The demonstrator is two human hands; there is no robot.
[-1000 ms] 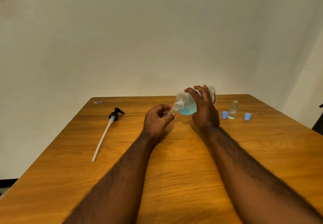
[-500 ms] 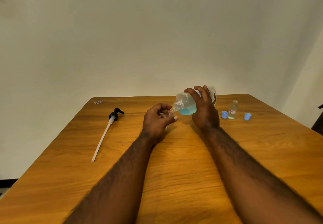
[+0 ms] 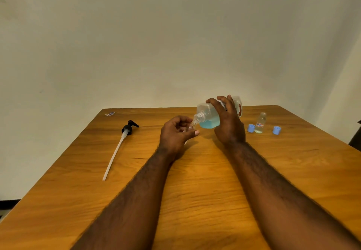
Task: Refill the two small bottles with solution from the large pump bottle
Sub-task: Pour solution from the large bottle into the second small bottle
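Note:
My right hand [image 3: 228, 124] grips the large clear bottle [image 3: 208, 116], which is tipped on its side with its open threaded neck pointing left and down. Blue solution pools in its lower part. My left hand [image 3: 175, 135] is curled around a small clear bottle [image 3: 189, 127], mostly hidden by my fingers, its mouth right under the large bottle's neck. A second small bottle [image 3: 260, 123] stands upright and uncapped at the right, between two blue caps [image 3: 251, 128] [image 3: 276, 130].
The black pump head with its long white tube [image 3: 119, 146] lies on the wooden table [image 3: 195, 191] at the left. A small scrap of wrapper [image 3: 110, 114] sits at the far left corner. A pale wall rises behind the table's far edge.
My left hand has loosened slightly around the small bottle, with the thumb now stretched out to the right. The large bottle stays tipped in nearly the same spot.

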